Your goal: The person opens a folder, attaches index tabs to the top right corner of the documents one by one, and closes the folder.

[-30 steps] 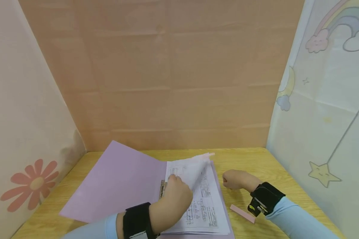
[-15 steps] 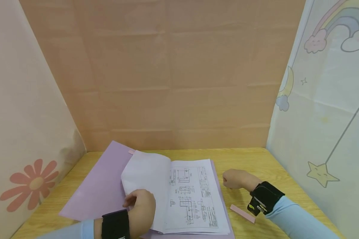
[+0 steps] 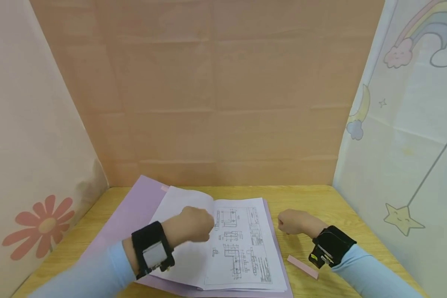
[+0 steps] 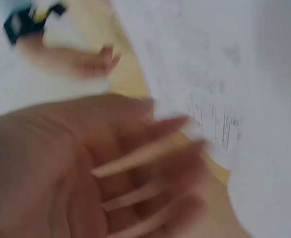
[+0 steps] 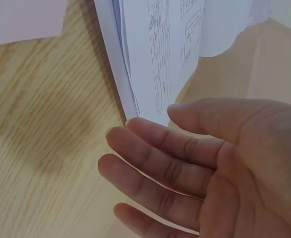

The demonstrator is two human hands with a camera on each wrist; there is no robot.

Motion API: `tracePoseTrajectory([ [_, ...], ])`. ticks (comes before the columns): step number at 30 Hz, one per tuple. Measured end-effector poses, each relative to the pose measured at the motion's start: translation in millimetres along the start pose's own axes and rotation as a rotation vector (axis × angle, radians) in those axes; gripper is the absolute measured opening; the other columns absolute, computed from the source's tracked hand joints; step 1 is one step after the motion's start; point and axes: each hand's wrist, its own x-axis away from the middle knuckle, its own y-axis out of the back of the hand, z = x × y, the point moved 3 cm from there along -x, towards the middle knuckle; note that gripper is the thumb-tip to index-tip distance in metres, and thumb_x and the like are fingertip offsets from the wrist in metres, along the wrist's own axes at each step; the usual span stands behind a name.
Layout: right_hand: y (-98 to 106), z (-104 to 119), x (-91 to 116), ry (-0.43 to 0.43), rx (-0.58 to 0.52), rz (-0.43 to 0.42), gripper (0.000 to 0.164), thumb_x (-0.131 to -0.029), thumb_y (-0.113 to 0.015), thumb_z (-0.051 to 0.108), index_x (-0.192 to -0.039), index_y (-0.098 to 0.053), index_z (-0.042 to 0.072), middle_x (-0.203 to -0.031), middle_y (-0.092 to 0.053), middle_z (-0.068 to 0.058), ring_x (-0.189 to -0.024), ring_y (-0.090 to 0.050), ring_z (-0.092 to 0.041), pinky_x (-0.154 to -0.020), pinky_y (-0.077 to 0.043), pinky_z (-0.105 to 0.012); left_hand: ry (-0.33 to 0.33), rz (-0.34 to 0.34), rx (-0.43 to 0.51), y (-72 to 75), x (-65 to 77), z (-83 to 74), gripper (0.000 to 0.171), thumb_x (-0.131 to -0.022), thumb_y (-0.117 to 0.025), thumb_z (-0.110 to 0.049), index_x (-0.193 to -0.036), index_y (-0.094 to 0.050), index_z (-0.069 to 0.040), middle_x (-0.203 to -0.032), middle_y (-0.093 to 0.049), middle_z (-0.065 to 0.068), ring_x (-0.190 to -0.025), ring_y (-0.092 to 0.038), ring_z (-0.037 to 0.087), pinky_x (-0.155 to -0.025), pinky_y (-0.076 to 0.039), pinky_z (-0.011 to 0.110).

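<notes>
Pink strip [image 3: 303,267] lies on table [image 3: 301,194] beside open purple folder [image 3: 134,219]

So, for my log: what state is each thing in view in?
Folder: open
Left page: blank side up
Right page: drawing side up
Pink tab: poking past the left page
Pink strip: apart from the folder
Left hand: empty, blurred
Right hand: empty, fingers relaxed

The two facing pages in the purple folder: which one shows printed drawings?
The right-hand page, the one nearer the right hand. It bears dark line drawings, whereas the left-hand page, partly hidden by the left hand, looks plain white.
</notes>
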Motion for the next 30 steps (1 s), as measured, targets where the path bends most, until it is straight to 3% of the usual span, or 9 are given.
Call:
tracePoseTrajectory([
  [1, 0, 0, 0, 0.003, -0.003, -0.001, 0.017, -0.093, -0.057, 0.007, -0.075, -0.055, 0.007, -0.067, -0.051, -0.002, -0.063, -0.047, -0.017, -0.062, -0.038, -0.034, -0.006, 0.012, 0.062, -0.4, -4.9, 2.5, 0.020, -0.086, -0.070, -0.025, -0.071, -0.062, -0.016, -0.068, -0.056, -0.005, -0.061, -0.051, 0.012, -0.059, -0.046, 0.030],
  [3, 1, 0, 0, 0.011, -0.003, -0.002, 0.019, -0.093, -0.057, 0.007, -0.074, -0.054, 0.007, -0.066, -0.051, -0.002, -0.062, -0.046, -0.017, -0.062, -0.037, -0.034, -0.021, 0.060, 0.281, -1.7, -23.4, 12.0, 0.016, -0.085, -0.074, -0.022, -0.075, -0.062, -0.017, -0.075, -0.058, -0.004, -0.067, -0.053, 0.014, -0.061, -0.046, 0.030],
  [5, 2, 1, 1, 0.020, -0.004, 0.000, 0.020, -0.093, -0.057, 0.008, -0.073, -0.054, 0.008, -0.065, -0.051, -0.002, -0.062, -0.046, -0.017, -0.061, -0.037, -0.034, 0.039, 0.135, 0.382, -11.9, -38.6, 19.9, 0.018, -0.082, -0.078, -0.021, -0.078, -0.061, -0.017, -0.079, -0.059, -0.003, -0.071, -0.055, 0.016, -0.065, -0.047, 0.030],
  [10, 3, 1, 2, 0.016, -0.003, 0.002, 0.020, -0.092, -0.056, 0.007, -0.073, -0.053, 0.007, -0.065, -0.050, -0.002, -0.062, -0.045, -0.017, -0.061, -0.036, -0.034, 0.209, 0.260, 0.377, -51.5, -62.8, 27.9, 0.028, -0.074, -0.084, -0.024, -0.078, -0.059, -0.013, -0.074, -0.053, 0.001, -0.064, -0.051, 0.017, -0.059, -0.039, 0.028],
  [13, 3, 1, 2, 0.012, 0.001, 0.004, 0.020, -0.092, -0.056, 0.006, -0.073, -0.053, 0.007, -0.065, -0.050, -0.002, -0.061, -0.045, -0.016, -0.061, -0.036, -0.033, 0.236, 0.278, 0.395, -71.2, -72.2, 26.1, 0.034, -0.071, -0.086, -0.029, -0.080, -0.058, -0.012, -0.069, -0.050, 0.002, -0.056, -0.046, 0.016, -0.054, -0.033, 0.027],
  [16, 4, 1, 2, 0.012, 0.002, 0.002, 0.020, -0.093, -0.056, 0.007, -0.073, -0.053, 0.008, -0.064, -0.050, -0.001, -0.061, -0.046, -0.016, -0.060, -0.036, -0.032, 0.249, 0.270, 0.401, -81.5, -77.4, 25.0, 0.038, -0.069, -0.087, -0.031, -0.081, -0.057, -0.012, -0.066, -0.049, 0.002, -0.052, -0.043, 0.016, -0.052, -0.032, 0.027],
  [21, 4, 0, 2, 0.013, 0.005, -0.009, 0.020, -0.093, -0.056, 0.007, -0.073, -0.054, 0.007, -0.064, -0.050, -0.001, -0.061, -0.046, -0.017, -0.060, -0.036, -0.032, 0.277, 0.253, 0.427, -82.5, -78.5, 27.7, 0.039, -0.068, -0.088, -0.030, -0.081, -0.056, -0.014, -0.066, -0.048, 0.002, -0.055, -0.046, 0.017, -0.054, -0.035, 0.029],
  [26, 2, -2, 1, 0.012, 0.011, 0.003, 0.022, -0.093, -0.055, 0.008, -0.071, -0.052, 0.008, -0.063, -0.049, 0.000, -0.059, -0.044, -0.015, -0.059, -0.036, -0.031, 0.254, 0.261, 0.445, -73.3, -81.6, 36.6, 0.031, -0.070, -0.087, -0.027, -0.075, -0.060, -0.013, -0.067, -0.055, 0.002, -0.059, -0.051, 0.017, -0.056, -0.038, 0.028],
  [30, 4, -4, 2, 0.016, 0.004, -0.005, 0.023, -0.094, -0.056, 0.008, -0.071, -0.053, 0.009, -0.064, -0.050, 0.000, -0.059, -0.044, -0.014, -0.058, -0.035, -0.030, 0.217, 0.149, 0.496, -57.5, -94.8, 46.9, 0.025, -0.074, -0.084, -0.020, -0.081, -0.063, -0.010, -0.072, -0.055, 0.001, -0.066, -0.051, 0.017, -0.059, -0.038, 0.028],
])
